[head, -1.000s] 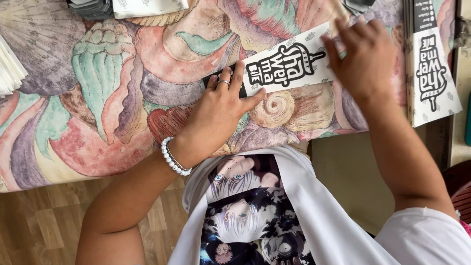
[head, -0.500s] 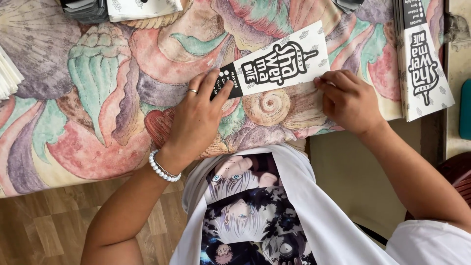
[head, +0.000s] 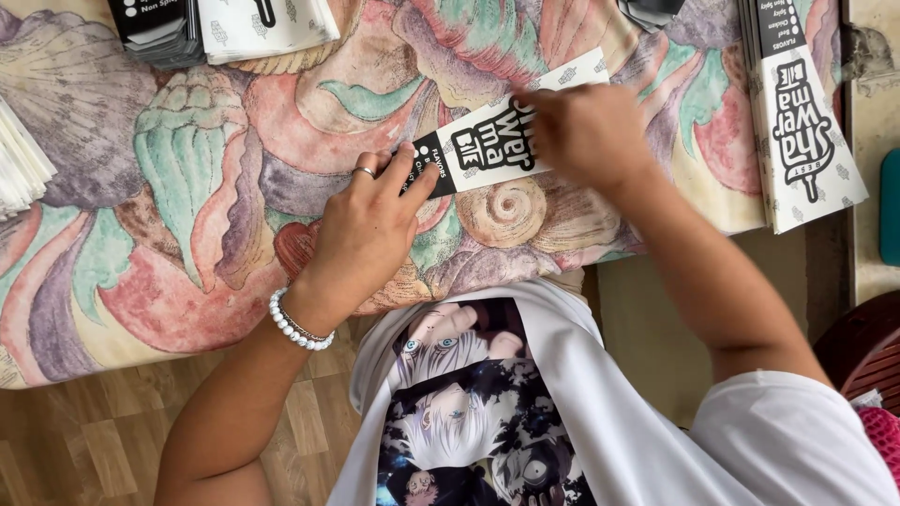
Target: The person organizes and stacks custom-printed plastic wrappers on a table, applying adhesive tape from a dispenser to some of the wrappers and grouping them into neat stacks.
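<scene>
No container holds anything in view; flat paper goods lie loose on a table covered by a shell-patterned cloth (head: 187, 187). The item in hand is a white paper sleeve (head: 506, 126) with a black printed end and black lettering, lying flat and slanted on the cloth near the table's middle, close to the person's edge. The left hand (head: 370, 230) rests palm down on the cloth, fingers extended and slightly spread, fingertips pressing the black end of the sleeve; a ring shows on one finger and a white bead bracelet (head: 298, 323) circles the wrist. The right hand (head: 586, 131) lies across the sleeve's upper half, fingers curled down and held close together on the paper; whether they pinch an edge cannot be told, as the hand hides the contact. A second sleeve of the same kind (head: 806, 131) lies flat at the right edge of the cloth, well apart from both hands. A stack of similar sleeves (head: 225, 28) sits at the far left corner, and a stack of white sheets (head: 19, 169) shows at the left edge.
</scene>
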